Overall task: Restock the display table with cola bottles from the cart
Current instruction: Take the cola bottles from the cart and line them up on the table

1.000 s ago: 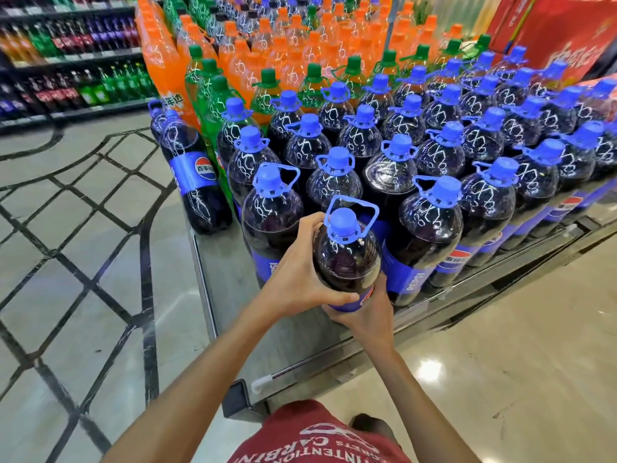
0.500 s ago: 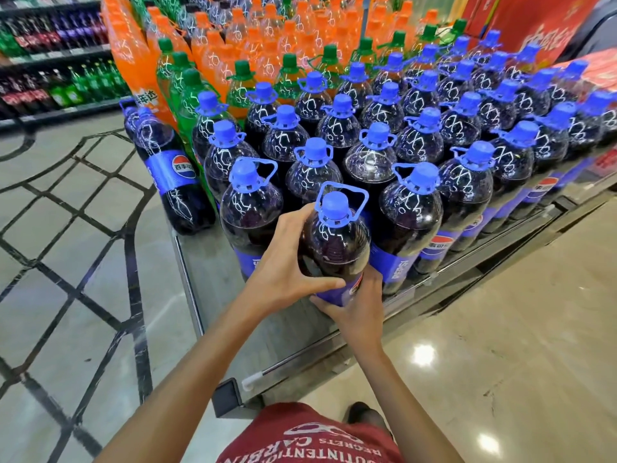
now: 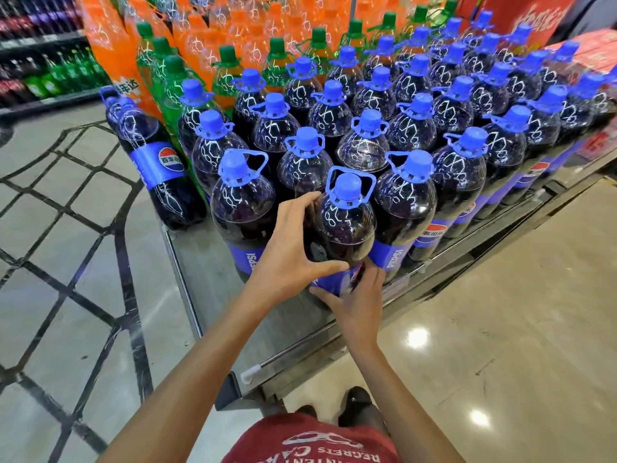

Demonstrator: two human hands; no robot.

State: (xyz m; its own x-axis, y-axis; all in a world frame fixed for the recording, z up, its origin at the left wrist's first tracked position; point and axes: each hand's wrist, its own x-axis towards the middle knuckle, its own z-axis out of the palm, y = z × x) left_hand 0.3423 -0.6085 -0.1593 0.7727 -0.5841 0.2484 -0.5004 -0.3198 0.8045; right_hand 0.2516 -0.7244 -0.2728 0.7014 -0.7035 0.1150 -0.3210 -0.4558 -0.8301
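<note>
In the head view, the left hand (image 3: 290, 259) is wrapping fingers and thumb round the shoulder of a dark plastic cola bottle (image 3: 344, 228) with a blue cap, carry loop and label. The right hand (image 3: 354, 304) is gripping its label band lower down. The bottle is standing upright between the hands, long axis vertical, left hand high, right hand low. It is filling a front-row slot between a left neighbour bottle (image 3: 242, 208) beyond the left hand and a right neighbour bottle (image 3: 404, 202) beyond the right hand. The right hand is hiding its base, so contact with the grey metal display table (image 3: 207, 262) is unclear; releasing probably calls for settling it straight down first.
</note>
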